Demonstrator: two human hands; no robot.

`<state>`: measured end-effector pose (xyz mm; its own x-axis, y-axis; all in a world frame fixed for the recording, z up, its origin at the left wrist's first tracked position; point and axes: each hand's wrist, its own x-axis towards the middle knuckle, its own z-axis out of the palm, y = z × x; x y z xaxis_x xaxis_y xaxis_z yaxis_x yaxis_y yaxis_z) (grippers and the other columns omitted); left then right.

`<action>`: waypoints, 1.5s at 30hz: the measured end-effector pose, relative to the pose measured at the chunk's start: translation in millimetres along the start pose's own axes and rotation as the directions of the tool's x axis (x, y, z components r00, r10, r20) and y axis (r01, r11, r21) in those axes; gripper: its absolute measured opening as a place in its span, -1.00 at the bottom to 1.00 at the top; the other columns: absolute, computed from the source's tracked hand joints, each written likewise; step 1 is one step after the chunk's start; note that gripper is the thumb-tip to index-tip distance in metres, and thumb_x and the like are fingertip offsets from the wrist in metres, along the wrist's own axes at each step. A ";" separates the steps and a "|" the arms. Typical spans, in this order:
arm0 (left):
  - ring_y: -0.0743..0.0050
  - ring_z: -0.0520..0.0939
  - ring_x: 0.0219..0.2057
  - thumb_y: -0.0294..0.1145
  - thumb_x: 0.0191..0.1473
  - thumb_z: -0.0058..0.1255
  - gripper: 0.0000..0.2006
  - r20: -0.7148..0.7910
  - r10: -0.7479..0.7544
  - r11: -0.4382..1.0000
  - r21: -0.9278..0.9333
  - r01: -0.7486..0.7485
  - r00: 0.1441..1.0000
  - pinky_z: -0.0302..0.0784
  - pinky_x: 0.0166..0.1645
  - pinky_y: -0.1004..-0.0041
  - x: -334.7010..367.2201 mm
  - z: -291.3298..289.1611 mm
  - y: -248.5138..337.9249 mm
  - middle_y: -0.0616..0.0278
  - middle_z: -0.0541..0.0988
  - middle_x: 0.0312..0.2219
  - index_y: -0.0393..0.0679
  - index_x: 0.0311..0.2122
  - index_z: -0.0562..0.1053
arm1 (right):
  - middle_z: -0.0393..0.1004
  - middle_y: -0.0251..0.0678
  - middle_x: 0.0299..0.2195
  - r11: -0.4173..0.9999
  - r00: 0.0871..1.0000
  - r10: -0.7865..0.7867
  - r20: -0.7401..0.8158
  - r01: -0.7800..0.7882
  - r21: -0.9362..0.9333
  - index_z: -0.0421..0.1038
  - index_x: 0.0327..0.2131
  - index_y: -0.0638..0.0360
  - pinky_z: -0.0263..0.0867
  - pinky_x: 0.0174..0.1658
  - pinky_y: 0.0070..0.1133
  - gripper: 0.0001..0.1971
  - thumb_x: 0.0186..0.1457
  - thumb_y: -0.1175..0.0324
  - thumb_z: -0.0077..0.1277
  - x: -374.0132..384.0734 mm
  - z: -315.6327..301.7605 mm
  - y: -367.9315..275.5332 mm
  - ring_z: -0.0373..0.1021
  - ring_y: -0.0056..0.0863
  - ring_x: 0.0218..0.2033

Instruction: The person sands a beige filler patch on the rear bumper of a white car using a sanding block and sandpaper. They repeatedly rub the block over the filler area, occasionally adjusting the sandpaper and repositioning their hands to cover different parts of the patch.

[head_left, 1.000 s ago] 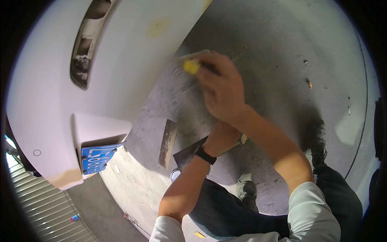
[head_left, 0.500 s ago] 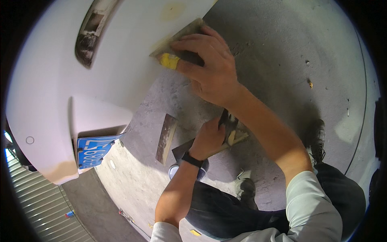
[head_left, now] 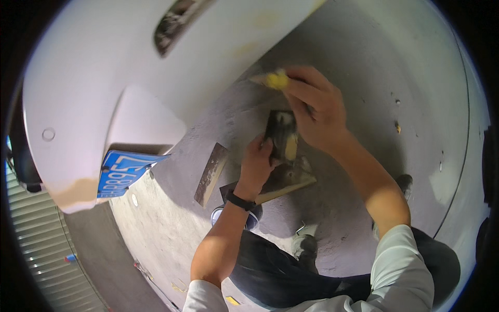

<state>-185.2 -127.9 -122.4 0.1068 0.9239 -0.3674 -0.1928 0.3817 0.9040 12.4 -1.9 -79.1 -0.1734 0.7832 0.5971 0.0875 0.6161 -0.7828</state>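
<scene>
My right hand is raised just off the white car bumper, closed on a putty spreader seen nearly edge-on and blurred. Bright yellow shows at that thumb's tip; whether it is tape or putty I cannot tell. Lower down, my left hand, with a black band at the wrist, grips a dark rectangular plate smeared with pale yellow putty. Beneath it lies a larger dark board with putty along its edge. Faint yellowish patches mark the bumper.
Left of my left hand, a stained flat blade rests on the concrete floor. An open can stands by my knee. A blue licence plate juts from the car. My shoe is near the can.
My right hand has drawn the spreader off the bumper, rightward and down. My left hand has lifted the dark plate up toward it. The view has shifted slightly.
</scene>
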 end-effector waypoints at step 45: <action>-0.56 0.54 -0.30 -0.46 0.23 -0.12 -0.69 -0.361 0.470 0.682 0.728 -0.071 0.805 0.44 -0.21 -0.12 14.3 40.8 3.6 -0.43 0.55 -0.36 -0.42 0.02 0.39 | 0.57 -0.95 0.01 0.332 0.592 -0.759 0.271 0.711 -0.620 0.61 -0.31 -0.60 -0.25 0.30 -0.26 -0.88 0.07 -0.12 0.17 73.3 -0.3 -79.7 0.33 -0.61 0.14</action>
<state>-144.5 -114.3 -115.5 -0.3572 0.9327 0.0501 0.5713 0.1757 0.8017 -7.0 6.4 27.1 -0.4347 -0.0271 0.9002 0.5142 0.8131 0.2728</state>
